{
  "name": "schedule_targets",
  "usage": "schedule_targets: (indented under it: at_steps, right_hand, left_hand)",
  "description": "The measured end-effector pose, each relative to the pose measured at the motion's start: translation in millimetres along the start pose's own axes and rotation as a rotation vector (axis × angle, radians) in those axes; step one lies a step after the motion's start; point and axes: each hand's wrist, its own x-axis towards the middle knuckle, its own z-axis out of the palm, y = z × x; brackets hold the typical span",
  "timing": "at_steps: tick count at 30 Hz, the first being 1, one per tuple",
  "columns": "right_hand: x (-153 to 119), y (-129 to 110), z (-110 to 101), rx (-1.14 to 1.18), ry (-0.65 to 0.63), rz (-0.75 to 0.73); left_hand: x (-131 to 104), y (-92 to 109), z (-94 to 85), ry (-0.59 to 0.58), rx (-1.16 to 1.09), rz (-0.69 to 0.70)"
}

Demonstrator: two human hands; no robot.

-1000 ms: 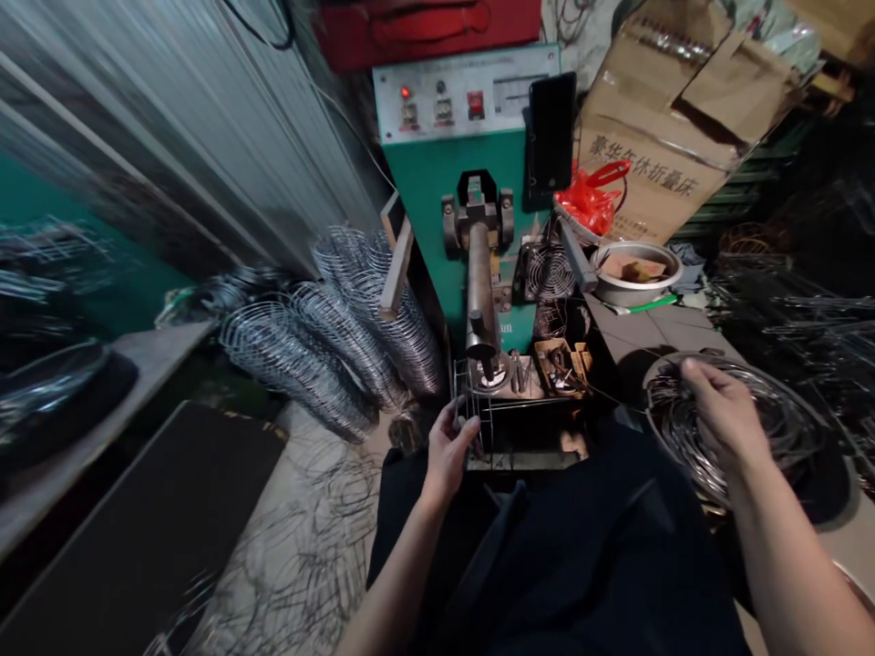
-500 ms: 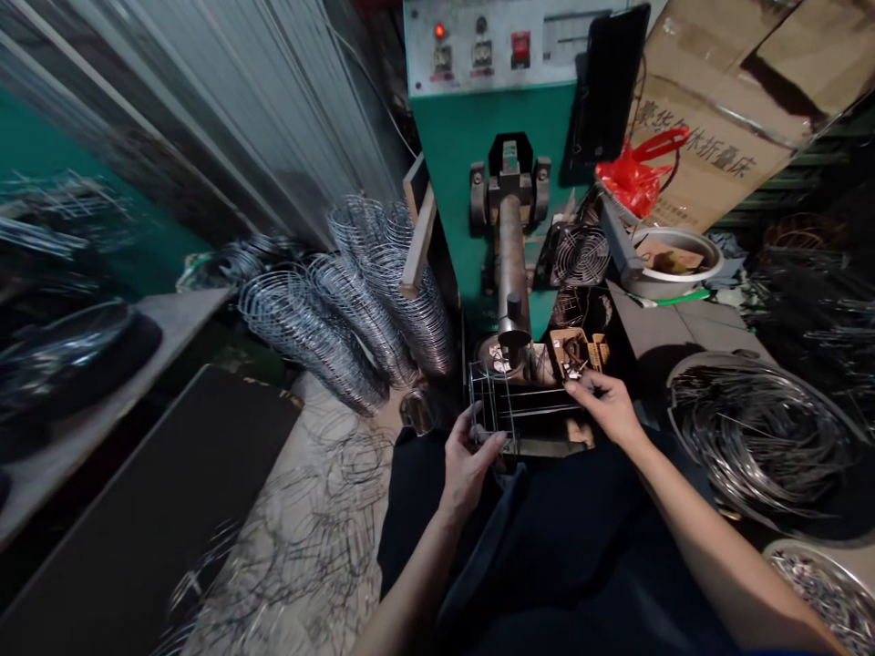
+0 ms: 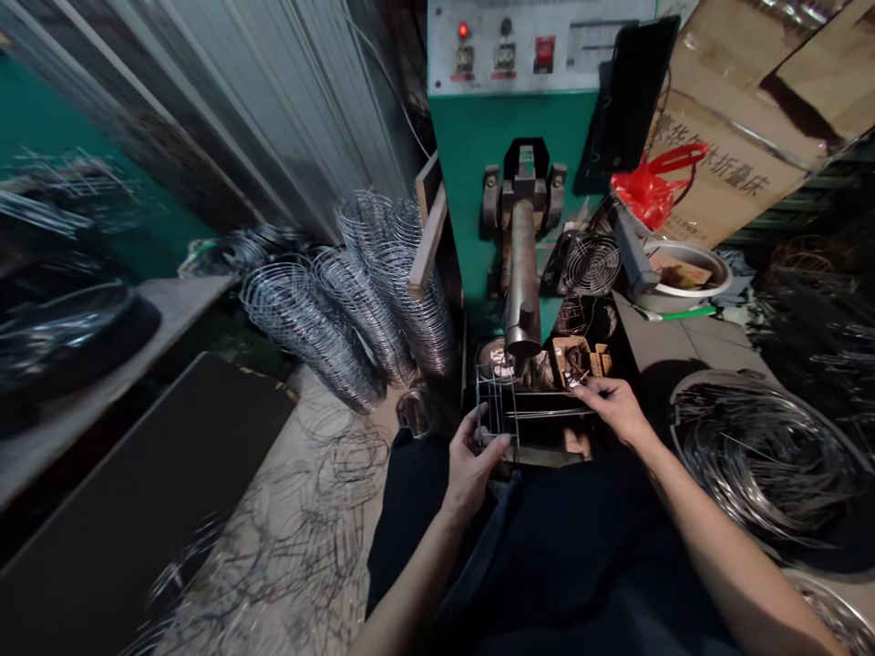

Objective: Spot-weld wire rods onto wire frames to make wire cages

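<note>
Evidently for steadiness, left hand (image 3: 468, 472) grip is clamped on wire frame (image 3: 514, 417); right hand (image 3: 621, 412) grip pinches thin rod (image 3: 545, 394), level.

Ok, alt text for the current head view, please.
A person's left hand holds a small wire frame in front of what looks like a green spot welder, while the right hand pinches a thin wire. Stacks of wire rings lean at left; loose wires lie at right.
</note>
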Motion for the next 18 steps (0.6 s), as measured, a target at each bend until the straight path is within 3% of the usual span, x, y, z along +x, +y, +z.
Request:
schedule_targets:
  at_steps: [18]
  right_hand:
    - [18, 6, -8, -0.022, -0.003, 0.003]
  left_hand:
    - [18, 2, 8.8, -0.025, -0.023, 0.023]
